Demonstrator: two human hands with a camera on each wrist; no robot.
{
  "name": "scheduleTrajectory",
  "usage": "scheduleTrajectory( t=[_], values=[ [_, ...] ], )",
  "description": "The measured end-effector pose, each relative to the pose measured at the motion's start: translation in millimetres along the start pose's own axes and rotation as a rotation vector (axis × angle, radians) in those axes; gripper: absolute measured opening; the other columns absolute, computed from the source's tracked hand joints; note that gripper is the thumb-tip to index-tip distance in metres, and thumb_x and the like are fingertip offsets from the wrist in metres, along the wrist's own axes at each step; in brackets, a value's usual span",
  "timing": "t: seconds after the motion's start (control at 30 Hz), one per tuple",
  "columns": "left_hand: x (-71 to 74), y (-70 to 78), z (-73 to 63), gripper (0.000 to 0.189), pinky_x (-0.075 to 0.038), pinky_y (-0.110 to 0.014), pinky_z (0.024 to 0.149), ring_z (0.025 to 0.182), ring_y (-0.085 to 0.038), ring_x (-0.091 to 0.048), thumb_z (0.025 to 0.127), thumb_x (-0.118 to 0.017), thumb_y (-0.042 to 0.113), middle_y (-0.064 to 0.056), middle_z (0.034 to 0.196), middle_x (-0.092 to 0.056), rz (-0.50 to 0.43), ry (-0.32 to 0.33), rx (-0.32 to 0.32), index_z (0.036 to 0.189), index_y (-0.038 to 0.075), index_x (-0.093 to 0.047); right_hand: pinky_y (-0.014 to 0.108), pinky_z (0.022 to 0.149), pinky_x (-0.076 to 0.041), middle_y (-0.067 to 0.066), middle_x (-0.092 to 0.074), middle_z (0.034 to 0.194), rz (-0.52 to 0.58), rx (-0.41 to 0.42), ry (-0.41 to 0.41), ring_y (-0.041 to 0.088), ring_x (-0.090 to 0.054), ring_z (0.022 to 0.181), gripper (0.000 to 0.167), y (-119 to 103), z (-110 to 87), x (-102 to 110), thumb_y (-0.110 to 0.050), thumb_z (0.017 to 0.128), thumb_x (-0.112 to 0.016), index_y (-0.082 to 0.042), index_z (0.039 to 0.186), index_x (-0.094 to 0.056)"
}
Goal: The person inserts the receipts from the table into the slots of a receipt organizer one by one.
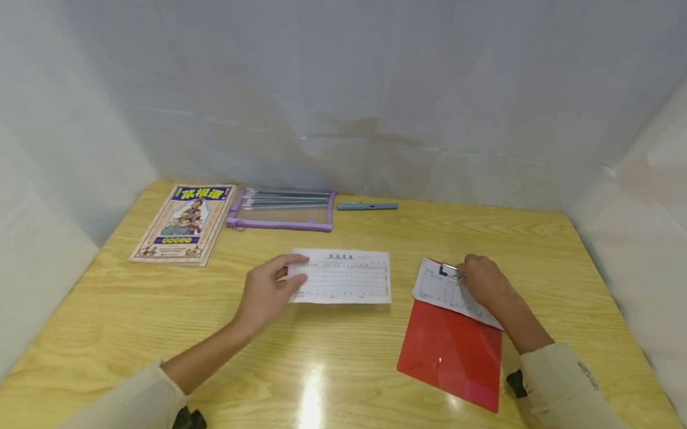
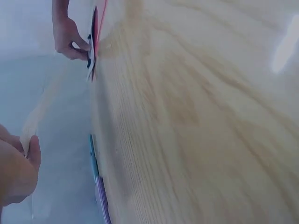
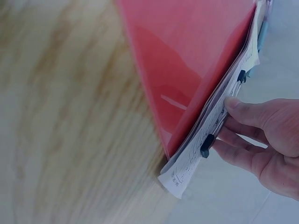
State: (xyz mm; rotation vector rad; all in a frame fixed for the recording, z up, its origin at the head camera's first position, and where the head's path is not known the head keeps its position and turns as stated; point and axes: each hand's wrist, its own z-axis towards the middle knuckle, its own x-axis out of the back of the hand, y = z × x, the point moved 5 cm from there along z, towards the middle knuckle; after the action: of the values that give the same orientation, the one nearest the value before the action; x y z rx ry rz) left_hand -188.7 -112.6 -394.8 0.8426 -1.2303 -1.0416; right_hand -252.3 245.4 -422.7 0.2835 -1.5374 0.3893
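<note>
My left hand (image 1: 262, 291) pinches the left end of a printed paper form (image 1: 342, 280) between thumb and fingers. The sheet is raised over the table, as the left wrist view shows. My right hand (image 1: 484, 282) grips the metal clip (image 1: 449, 271) at the top of a red clipboard (image 1: 452, 352). In the right wrist view its thumb (image 3: 240, 108) lies over the clip and the fingers are on the other side. A stack of similar forms (image 1: 433, 287) lies across the upper part of the board, partly hidden by my right hand.
A comic-style booklet (image 1: 183, 224) lies at the back left. Beside it is a purple-edged clear pouch (image 1: 284, 224) holding several slim pens or pencils. A blue-grey pen (image 1: 367, 206) lies by the table's back edge. White sheeting (image 1: 351, 97) encloses the table.
</note>
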Motion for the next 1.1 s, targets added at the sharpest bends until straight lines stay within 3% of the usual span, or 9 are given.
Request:
scheduleTrajectory(
  t=[0.1,0.17,0.3,0.43,0.6,0.67,0.83,0.97,1.1],
  values=[
    [-21.7,-1.4,10.4,0.029,-0.051,-0.016,0.054,0.073,-0.015,-0.066,0.084,-0.065,-0.004,-0.023,0.107,-0.068,-0.068,-0.089,0.074,0.113,0.0,-0.065,0.038,0.067,-0.054,0.015,-0.061,0.08,0.003,-0.008,-0.003,0.028,-0.063,0.076,0.012,0,0.5,0,0.004,0.081,-0.066,0.004,0.092,-0.071],
    [-34.7,-1.1,15.5,0.029,-0.042,-0.016,0.044,0.055,-0.007,-0.053,0.085,-0.065,-0.001,-0.02,0.107,-0.068,-0.08,-0.151,0.104,0.114,0.003,-0.065,0.037,0.066,-0.054,0.015,-0.061,0.08,0.008,-0.009,-0.002,0.028,-0.063,0.076,0.012,-1,0.7,0,0.004,0.081,-0.066,0.005,0.092,-0.072],
    [-60.3,1.5,23.3,0.028,-0.031,-0.018,0.039,0.044,-0.006,-0.031,0.085,-0.065,0.002,-0.014,0.092,-0.067,-0.056,-0.249,0.11,0.113,0.006,-0.065,0.038,0.067,-0.054,0.015,-0.061,0.082,0.016,-0.029,-0.02,0.028,-0.063,0.077,0.013,-1,0.3,1,0.003,0.082,-0.066,0.005,0.094,-0.071],
    [-88.2,1.0,29.1,0.026,-0.032,-0.019,0.041,0.048,-0.008,-0.038,0.085,-0.065,0.001,-0.012,0.08,-0.064,-0.054,-0.316,0.101,0.11,0.005,-0.066,0.037,0.067,-0.054,0.016,-0.061,0.082,0.02,-0.031,-0.024,0.028,-0.063,0.077,0.013,-1,0.0,1,0.003,0.083,-0.066,0.005,0.094,-0.071],
    [-123.2,-0.1,35.0,0.023,-0.042,-0.018,0.047,0.064,-0.007,-0.059,0.084,-0.064,-0.003,-0.018,0.1,-0.07,-0.038,-0.39,0.048,0.107,0.0,-0.066,0.038,0.067,-0.053,0.015,-0.06,0.08,0.022,-0.021,-0.009,0.028,-0.062,0.075,0.013,2,-1.6,1,0.004,0.082,-0.065,0.005,0.093,-0.071],
    [-134.3,1.3,37.0,0.02,-0.042,-0.016,0.049,0.064,-0.005,-0.058,0.084,-0.066,-0.001,-0.018,0.102,-0.071,-0.002,-0.401,0.014,0.104,0.0,-0.068,0.039,0.067,-0.053,0.015,-0.059,0.08,0.024,-0.024,-0.005,0.028,-0.061,0.075,0.014,3,-3.3,0,0.004,0.082,-0.065,0.006,0.095,-0.071],
    [-151.9,5.1,41.7,0.012,-0.038,-0.015,0.05,0.058,-0.005,-0.047,0.083,-0.07,0.006,-0.012,0.094,-0.072,0.04,-0.366,-0.034,0.095,0.002,-0.071,0.038,0.066,-0.053,0.014,-0.059,0.08,0.03,-0.03,-0.001,0.027,-0.061,0.074,0.015,4,-5.1,-1,0.003,0.082,-0.066,0.006,0.095,-0.07],
    [-161.9,7.2,42.6,0.013,-0.042,-0.015,0.053,0.063,-0.005,-0.052,0.083,-0.071,0.006,-0.012,0.096,-0.072,0.036,-0.353,-0.02,0.095,0.002,-0.071,0.036,0.064,-0.053,0.014,-0.059,0.078,0.027,-0.029,0.002,0.026,-0.06,0.071,0.013,3,-3.0,-1,0.003,0.081,-0.067,0.006,0.093,-0.071],
    [-173.2,9.1,40.4,0.021,-0.045,-0.015,0.054,0.07,-0.007,-0.059,0.082,-0.069,0.001,-0.014,0.101,-0.071,0.059,-0.385,0.017,0.103,0.001,-0.069,0.036,0.064,-0.054,0.015,-0.059,0.078,0.016,-0.015,0.007,0.027,-0.061,0.072,0.012,2,-1.8,0,0.004,0.082,-0.066,0.006,0.092,-0.07]
  ],
)
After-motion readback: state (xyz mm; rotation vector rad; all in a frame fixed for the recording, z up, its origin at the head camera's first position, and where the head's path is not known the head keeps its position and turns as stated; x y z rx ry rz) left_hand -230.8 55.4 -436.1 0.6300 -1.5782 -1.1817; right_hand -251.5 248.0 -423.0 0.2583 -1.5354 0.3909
